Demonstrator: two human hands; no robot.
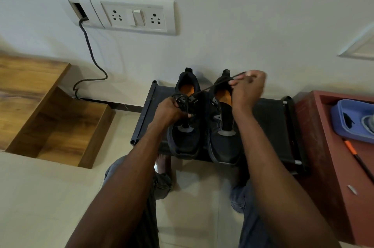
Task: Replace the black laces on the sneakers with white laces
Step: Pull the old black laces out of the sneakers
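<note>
While the two black sneakers sit side by side on a low black rack (273, 114) against the wall, toes toward the person, the unlacing is under way and not finished.

Left sneaker (185, 124): left hand (172, 111) grips it at the tongue and eyelets, fingers curled over a bunch of black lace (204, 90). One strand of that lace runs taut, up and to the right, across the gap between the shoes.

Right hand (248, 87): raised above the heel of the right sneaker (222, 136), fingers closed, pinching the far end of the strand and drawing it out.

Right sneaker: tongue looks bare, orange insole showing, no lace visible across the eyelets. Judged already stripped, though the forearm hides part of it.

Progress, as a judgement: early-to-middle. Black lace apparently gone from one shoe, partly pulled from the other; some still sits bunched under the left hand, how many eyelets remain threaded cannot be told.

Left to do: finish freeing the left sneaker, then thread white laces through both. No white laces seen anywhere in view.

Nearby: a red-brown cabinet (327, 146) at right with a blue tray (340, 124) and an orange-tipped pen (356, 154); a wall socket panel (131, 14) with a dark cable (91, 53) hanging from it.
</note>
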